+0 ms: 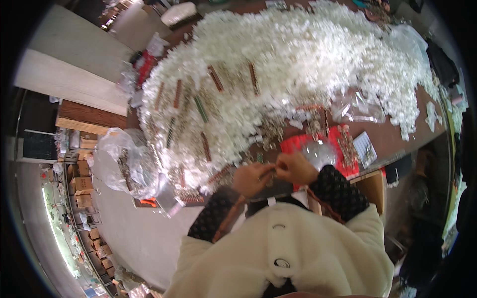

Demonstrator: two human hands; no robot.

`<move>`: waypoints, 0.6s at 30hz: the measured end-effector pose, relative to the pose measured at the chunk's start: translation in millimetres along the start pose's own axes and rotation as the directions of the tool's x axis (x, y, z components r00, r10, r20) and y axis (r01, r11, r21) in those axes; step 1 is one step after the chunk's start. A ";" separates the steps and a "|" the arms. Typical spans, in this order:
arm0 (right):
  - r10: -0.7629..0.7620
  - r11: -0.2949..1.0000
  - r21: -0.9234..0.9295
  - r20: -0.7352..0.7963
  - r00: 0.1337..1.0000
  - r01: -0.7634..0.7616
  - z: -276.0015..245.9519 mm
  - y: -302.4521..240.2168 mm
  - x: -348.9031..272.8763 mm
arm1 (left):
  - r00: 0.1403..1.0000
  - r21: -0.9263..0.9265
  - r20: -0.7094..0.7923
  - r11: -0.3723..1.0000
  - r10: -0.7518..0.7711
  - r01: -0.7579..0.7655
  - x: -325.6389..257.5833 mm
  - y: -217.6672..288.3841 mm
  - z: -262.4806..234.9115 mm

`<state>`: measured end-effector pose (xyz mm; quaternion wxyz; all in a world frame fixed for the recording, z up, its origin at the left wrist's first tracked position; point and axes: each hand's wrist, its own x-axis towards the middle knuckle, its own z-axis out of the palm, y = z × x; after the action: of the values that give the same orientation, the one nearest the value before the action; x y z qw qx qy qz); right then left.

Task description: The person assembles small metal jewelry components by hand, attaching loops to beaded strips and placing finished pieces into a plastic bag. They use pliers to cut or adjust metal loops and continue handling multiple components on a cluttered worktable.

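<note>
My left hand (252, 179) and my right hand (296, 168) meet at the table's near edge, fingers closed and pinching close together. Whatever lies between their fingertips is small and mostly covered, so I cannot make out its kind. Just beyond them spreads a large heap of small white, translucent pieces (298, 54). On the heap lie several narrow strips, among them a red-brown strip (215, 78) and a green strip (200, 109). Beside my right hand is a bright red sheet or bag (293, 144) with clear plastic on it.
Small metallic-looking pieces (271, 131) lie between the heap and my hands. A crumpled clear bag (357, 107) and a white printed card (365, 150) are to the right. A large clear plastic bag (117, 161) bulges at the table's left edge. Cardboard boxes (82, 186) stand farther left.
</note>
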<state>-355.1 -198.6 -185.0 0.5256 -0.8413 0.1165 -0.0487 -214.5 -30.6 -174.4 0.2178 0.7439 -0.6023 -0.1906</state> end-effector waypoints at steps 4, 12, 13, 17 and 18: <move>0.083 0.996 0.030 0.040 0.996 -0.084 0.6 -6.8 -1.7 | 0.998 -0.010 0.043 0.999 -0.041 0.042 -0.3 0.0 1.2; 0.076 0.997 -0.014 -0.091 0.993 -0.077 9.5 -11.7 3.1 | 0.975 -0.041 -0.135 0.984 -0.179 0.175 -5.6 11.8 17.0; 0.034 0.999 -0.028 -0.129 0.991 -0.038 8.3 -9.8 4.8 | 0.966 -0.047 -0.144 0.977 -0.214 0.210 -5.1 8.8 15.7; 0.040 0.966 0.260 -0.135 0.990 -0.003 -5.0 3.5 -12.6 | 0.909 -0.373 -0.102 0.863 -0.404 0.341 -10.1 -19.6 -1.0; 0.098 0.930 0.355 0.009 0.995 -0.095 -13.6 7.5 -29.0 | 0.910 -0.402 -0.128 0.859 -0.395 0.316 -14.2 -28.9 -7.7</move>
<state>-387.1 -206.5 -184.5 0.6700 -0.7256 0.1494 -0.0469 -189.6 -10.8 -183.7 0.3769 0.8031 -0.3808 -0.2606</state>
